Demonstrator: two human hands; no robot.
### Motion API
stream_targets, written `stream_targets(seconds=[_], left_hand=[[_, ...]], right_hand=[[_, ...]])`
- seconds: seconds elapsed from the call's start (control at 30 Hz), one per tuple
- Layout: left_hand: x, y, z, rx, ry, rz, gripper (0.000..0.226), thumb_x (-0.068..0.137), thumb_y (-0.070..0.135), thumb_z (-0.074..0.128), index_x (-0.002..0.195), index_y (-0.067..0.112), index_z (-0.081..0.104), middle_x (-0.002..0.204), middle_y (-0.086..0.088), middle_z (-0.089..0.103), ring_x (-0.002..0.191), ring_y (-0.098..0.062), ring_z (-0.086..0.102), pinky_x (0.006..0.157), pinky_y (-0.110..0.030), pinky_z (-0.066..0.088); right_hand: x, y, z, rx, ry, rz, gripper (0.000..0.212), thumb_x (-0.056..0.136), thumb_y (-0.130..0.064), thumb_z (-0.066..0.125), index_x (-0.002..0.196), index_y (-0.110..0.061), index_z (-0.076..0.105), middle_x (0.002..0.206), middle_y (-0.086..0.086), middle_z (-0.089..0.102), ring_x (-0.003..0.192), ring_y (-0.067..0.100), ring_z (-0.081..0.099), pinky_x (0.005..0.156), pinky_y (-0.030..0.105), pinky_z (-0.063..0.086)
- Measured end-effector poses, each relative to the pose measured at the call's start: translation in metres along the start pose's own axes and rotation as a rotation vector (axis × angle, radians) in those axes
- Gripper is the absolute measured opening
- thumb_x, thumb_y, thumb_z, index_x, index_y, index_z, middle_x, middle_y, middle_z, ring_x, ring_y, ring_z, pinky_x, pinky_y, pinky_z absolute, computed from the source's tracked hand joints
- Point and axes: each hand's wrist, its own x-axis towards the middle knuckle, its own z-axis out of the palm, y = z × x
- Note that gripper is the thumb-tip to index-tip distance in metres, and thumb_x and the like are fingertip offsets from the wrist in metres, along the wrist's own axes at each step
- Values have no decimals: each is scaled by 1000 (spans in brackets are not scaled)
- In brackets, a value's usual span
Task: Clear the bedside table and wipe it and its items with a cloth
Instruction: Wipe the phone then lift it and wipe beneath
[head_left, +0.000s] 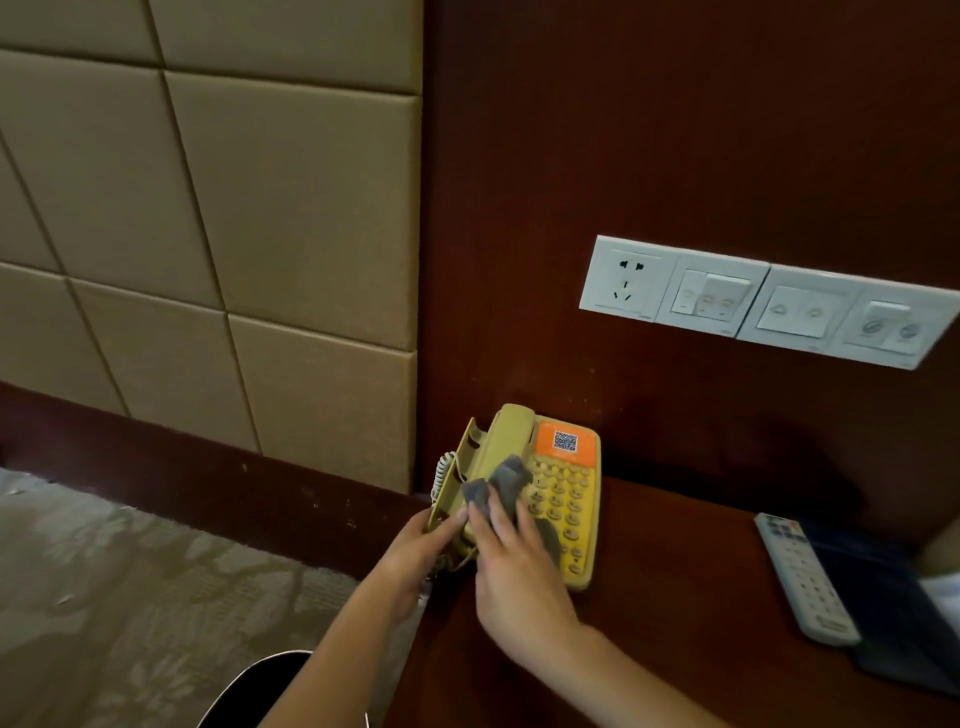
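1. Lower centre: the left hand (415, 551) grips the yellow telephone (569, 499) by its left edge; the right hand (514, 561) holds a grey cloth (501, 483) against it.
2. Hard wiping may dislodge the handset (506, 436) or slide the yellow telephone off the counter (675, 597).

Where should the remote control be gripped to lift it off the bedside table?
Pinch the remote control across its narrow width near the middle, coming from above. It lies flat, buttons up, long and slim, at the left edge of a dark folder, with bare bedside table beside its left side.
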Motion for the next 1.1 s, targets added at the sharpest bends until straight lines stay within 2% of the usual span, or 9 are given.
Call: stream_targets(seconds=[0.2,0.37,0.47,0.63,0.7,0.8,0.93,1.03,1.1], left_hand=[[9,-8,-4,-50,-16,29,60,70,46,70,120,12,61,109,-9,71,108,-27,63,104,-46,42],[11,-8,-6,-26,-6,22,75,61,56,75,121,13,61,110,-6,71,107,-22,64,102,-43,45],[12,-8,-5,-31,9,-18,57,73,50,68,117,16,60,109,-5,69,104,-19,63,95,-36,47],[10,-8,-1,-31,123,-31,54,81,44,66,123,11,56,112,-7,67,103,-21,62,79,-30,50],[7,-8,4,-29,180,-8,52,83,40,67,123,8,57,111,-8,67,102,-22,63,78,-30,51],[2,-5,9,-38,214,24,46,86,33,66,121,4,58,107,-9,68,99,-22,63,81,-30,51],[-4,-3,11,26,211,20,41,89,37,60,119,9,56,98,0,65,87,-11,59,64,-22,42],[-4,-6,9,2,190,0,41,88,37,61,117,9,58,95,1,67,85,-11,60,64,-23,43],[-1,-7,7,-14,198,-4,55,81,44,65,122,8,57,102,-3,67,93,-17,61,74,-29,47]], right_hand=[[58,27,-9,30,100,-35,61,97,-17,41,152,-23,15,160,-5,5,147,26,-3,119,43,10],[120,51,-24,211,46,71,53,98,-11,36,149,-24,28,159,-3,10,147,29,2,118,44,6],[137,60,-28,398,-22,117,52,98,-6,34,147,-21,32,159,-2,9,147,28,2,119,44,7],[109,57,-19,342,81,11,49,100,-7,35,147,-19,33,159,-3,11,147,24,1,119,40,10],[90,54,-14,325,114,-59,49,99,-8,36,147,-20,34,159,-4,14,147,22,2,119,40,12],[55,44,-4,223,95,-163,54,97,-4,39,146,-25,34,158,-8,18,147,21,4,119,42,14],[17,36,5,179,37,-255,61,95,0,38,147,-31,29,157,-12,18,147,16,3,120,42,11],[1,57,-2,345,109,-177,57,97,1,38,146,-27,34,155,-8,24,146,12,11,120,31,10],[-8,86,-12,456,265,-54,54,94,4,42,142,-23,41,151,-1,34,143,15,24,119,33,19]])
